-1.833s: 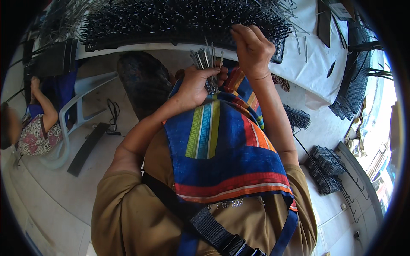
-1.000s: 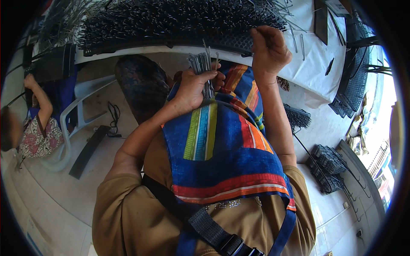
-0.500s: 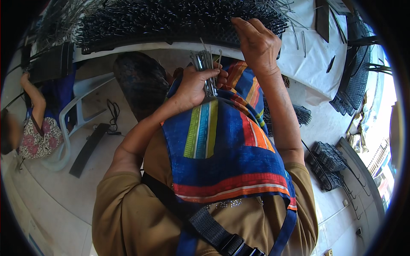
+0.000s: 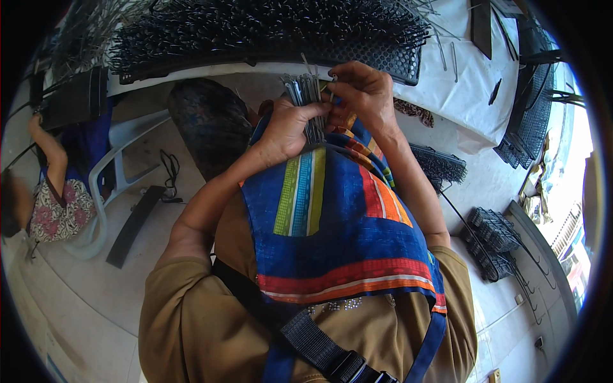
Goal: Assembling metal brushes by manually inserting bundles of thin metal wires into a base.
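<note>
My left hand (image 4: 285, 127) is closed around a bundle of thin silvery metal rods (image 4: 305, 92), their small hooked or looped ends fanning out at the top. One rod sticks up higher than the others. Just right of the bundle, my right hand (image 4: 365, 96) pinches a single metal rod (image 4: 333, 81) between thumb and fingertips; its lower part is hidden. Beyond both hands, a black perforated tray (image 4: 389, 60) is packed with upright dark pins (image 4: 268, 32). A blue apron with coloured stripes (image 4: 351, 210) covers my lap.
A white-covered table (image 4: 472, 89) carries the tray, loose rods and a dark flat bar (image 4: 481, 29). Left, a person (image 4: 64, 204) sits by a grey plastic chair (image 4: 105, 185). Another pin-filled block (image 4: 437, 163) lies right of my arm; black wire baskets (image 4: 491, 233) rest on the floor.
My right hand has come down and left from above the tray's right end to beside the bundle. My left hand keeps its hold on the rods.
</note>
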{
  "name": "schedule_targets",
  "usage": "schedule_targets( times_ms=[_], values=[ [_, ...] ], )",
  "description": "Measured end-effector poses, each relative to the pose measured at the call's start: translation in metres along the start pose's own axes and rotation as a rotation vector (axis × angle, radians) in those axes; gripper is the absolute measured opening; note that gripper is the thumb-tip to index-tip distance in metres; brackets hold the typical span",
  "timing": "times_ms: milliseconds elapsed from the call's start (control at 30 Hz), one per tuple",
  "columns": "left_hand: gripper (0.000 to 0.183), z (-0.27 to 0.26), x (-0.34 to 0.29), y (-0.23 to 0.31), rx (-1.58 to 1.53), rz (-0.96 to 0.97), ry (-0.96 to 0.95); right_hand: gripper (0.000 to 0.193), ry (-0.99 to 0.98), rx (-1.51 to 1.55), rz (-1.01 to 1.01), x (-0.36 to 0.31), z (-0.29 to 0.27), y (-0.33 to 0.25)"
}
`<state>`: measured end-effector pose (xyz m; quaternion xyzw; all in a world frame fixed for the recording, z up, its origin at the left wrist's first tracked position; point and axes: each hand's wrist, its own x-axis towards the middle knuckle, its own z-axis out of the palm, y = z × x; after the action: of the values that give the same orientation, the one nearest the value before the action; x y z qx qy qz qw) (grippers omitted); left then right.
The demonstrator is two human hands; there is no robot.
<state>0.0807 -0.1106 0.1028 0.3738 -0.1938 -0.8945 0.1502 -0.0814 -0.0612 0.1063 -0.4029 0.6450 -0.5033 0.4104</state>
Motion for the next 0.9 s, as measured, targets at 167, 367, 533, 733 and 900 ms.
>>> schedule_targets(
  times_ms=[167,367,533,733,900],
  values=[
    [0.016,-0.005,-0.004,0.007,0.078,0.027,0.124,0.009,0.320,0.260,0.061,0.002,0.005,-0.009],
    [0.015,-0.019,-0.009,0.000,0.089,-0.029,0.082,0.008,0.491,0.130,-0.273,0.029,0.008,-0.021],
    [0.015,-0.019,-0.010,-0.002,0.122,-0.020,0.072,0.011,0.486,-0.379,-0.543,0.040,0.017,-0.027],
    [0.013,-0.018,-0.010,-0.001,0.118,-0.008,0.068,0.010,0.485,-0.417,-0.606,0.041,0.018,-0.033],
    [0.014,-0.021,-0.008,-0.005,0.108,-0.007,0.010,0.010,0.447,-0.499,-0.672,0.044,0.022,-0.033]
  ],
)
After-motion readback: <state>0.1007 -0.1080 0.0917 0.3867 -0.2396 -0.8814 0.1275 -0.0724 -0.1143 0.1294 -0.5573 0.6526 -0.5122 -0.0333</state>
